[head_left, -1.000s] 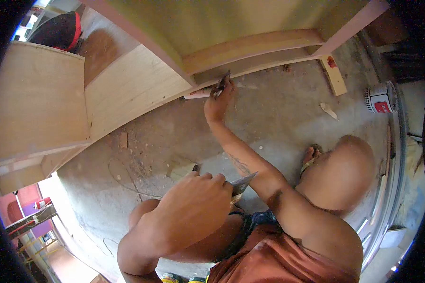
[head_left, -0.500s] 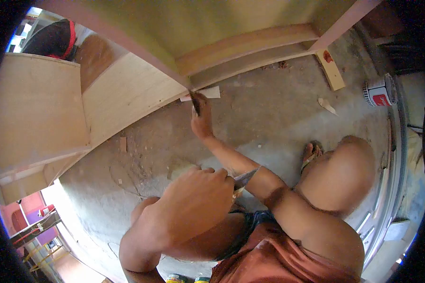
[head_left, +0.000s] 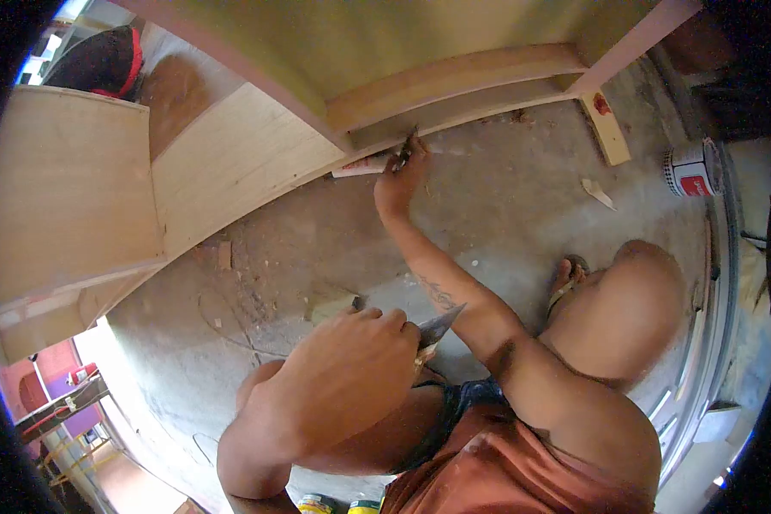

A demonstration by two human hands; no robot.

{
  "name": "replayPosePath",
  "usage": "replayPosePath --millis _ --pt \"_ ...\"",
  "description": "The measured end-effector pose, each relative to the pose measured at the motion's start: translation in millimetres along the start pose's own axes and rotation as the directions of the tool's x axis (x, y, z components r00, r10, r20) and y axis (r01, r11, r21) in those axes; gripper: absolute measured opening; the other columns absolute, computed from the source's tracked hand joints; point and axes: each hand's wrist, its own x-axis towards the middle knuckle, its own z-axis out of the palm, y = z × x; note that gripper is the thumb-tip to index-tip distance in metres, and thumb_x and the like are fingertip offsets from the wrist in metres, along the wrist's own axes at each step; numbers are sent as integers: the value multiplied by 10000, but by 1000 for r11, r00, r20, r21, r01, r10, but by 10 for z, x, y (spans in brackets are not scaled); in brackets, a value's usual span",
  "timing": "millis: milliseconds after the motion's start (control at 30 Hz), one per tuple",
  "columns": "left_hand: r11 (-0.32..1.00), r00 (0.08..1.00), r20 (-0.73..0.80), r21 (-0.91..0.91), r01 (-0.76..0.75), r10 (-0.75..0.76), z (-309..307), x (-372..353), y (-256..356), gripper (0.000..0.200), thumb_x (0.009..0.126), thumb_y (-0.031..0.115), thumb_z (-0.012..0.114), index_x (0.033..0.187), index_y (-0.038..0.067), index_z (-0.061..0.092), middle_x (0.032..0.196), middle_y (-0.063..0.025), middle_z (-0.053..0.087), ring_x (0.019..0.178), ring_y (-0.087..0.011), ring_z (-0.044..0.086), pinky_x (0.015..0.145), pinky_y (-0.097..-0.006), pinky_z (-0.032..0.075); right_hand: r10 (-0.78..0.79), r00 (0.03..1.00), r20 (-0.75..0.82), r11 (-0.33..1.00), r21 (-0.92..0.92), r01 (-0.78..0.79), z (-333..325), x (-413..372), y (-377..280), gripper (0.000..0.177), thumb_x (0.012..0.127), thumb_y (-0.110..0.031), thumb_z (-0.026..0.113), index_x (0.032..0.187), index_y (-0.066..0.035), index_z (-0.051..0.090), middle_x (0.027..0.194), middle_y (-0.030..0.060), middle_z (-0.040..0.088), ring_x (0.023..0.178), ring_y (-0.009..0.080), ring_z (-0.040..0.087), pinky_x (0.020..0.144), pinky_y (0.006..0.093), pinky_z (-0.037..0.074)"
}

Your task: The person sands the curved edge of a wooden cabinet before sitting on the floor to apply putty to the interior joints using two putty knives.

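Note:
My left hand [head_left: 347, 373] is closed around a putty knife, its pointed grey metal blade [head_left: 443, 326] sticking out to the right in front of my forearm. Pale material shows just under that blade. Stretched forward, my right hand [head_left: 403, 182] pinches a slim, dark scraper-like tool [head_left: 404, 156]. Its tip points up at the bottom rail [head_left: 463, 120] of a wooden cabinet frame, right of the frame's corner post. A white strip with red print [head_left: 358, 168] lies on the floor beside that hand, under the cabinet's edge.
Pale plywood panels [head_left: 68, 180] stand at the left. A wood block with a red stain [head_left: 606, 133] lies near the frame's right leg. Farther right stands a white and red paint can [head_left: 692, 169]. Tin lids [head_left: 317, 504] show at the bottom edge, and my bent knee [head_left: 634, 317] is at right.
My right hand has moved right with its tool, from the frame's corner post to the bottom rail. The left hand with the putty knife has barely moved.

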Motion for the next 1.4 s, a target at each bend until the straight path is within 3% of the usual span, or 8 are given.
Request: replayPosePath --millis 400,567,633,800,933,1133,1200,1400 --pt "997 996 -83 -81 10 -17 -239 -83 -48 186 795 122 494 874 12 621 852 -146 599 797 -285 613 699 -361 488 -95 965 243 995 51 85 149 -794 -79 408 808 -8 496 1207 24 417 1188 232 416 1111 380 402 964 400 321" --pt "914 954 -193 -295 -278 228 -141 -61 -542 234 835 141 506 1028 34 582 910 -111 614 803 -291 611 714 -371 485 230 834 501 877 264 -400 -530 -632 -355 358 802 -29 472 1160 -23 478 1075 95 521 1013 213 497 914 300 363" --pt "644 982 107 -743 182 -155 -273 -193 -720 248 862 150 517 1067 16 554 930 -81 617 807 -226 604 717 -345 487 218 822 526 852 308 -423 -796 -461 -484 371 789 -11 460 1158 -23 481 1056 78 529 1013 191 494 915 286 357" --pt "-312 742 -94 -867 -389 -664 1058 518 -1185 285 835 185 543 1070 23 547 925 -63 614 840 -185 597 742 -306 487 161 782 602 810 372 -453 -1237 -191 -819 395 757 31 432 1143 -25 489 1059 74 505 1035 160 475 916 256 340" --pt "-652 694 -93 -273 -707 -714 1742 1139 -1210 296 814 223 547 1029 19 544 913 -67 612 844 -207 602 750 -333 493 -337 732 592 823 563 -77 -1352 -273 -878 453 728 86 479 1161 -44 455 1137 124 453 1106 217 436 932 303 359" --pt "-456 617 -159 -538 -709 -771 1423 1108 -1011 303 782 211 551 1009 11 540 884 -67 601 824 -203 598 731 -348 495 -417 658 627 838 545 11 -1143 -279 -485 467 775 -123 617 1205 -93 440 1176 155 442 1116 315 430 971 402 336" --pt "-390 578 -207 -559 -732 -789 1475 1019 -998 327 755 212 580 1008 9 541 875 -59 593 813 -196 587 721 -336 488 -385 193 902 746 181 641 -1131 -84 -246 427 763 -19 585 1164 -52 443 1162 155 449 1165 251 410 908 359 393" --pt "-336 666 -158 -765 -550 -729 1746 885 -1012 376 739 239 610 1021 1 538 894 -74 585 805 -194 581 726 -317 481 20 851 524 1000 -28 -7 -887 198 104 422 823 13 446 1235 -7 359 1226 166 434 1160 280 417 982 369 317"
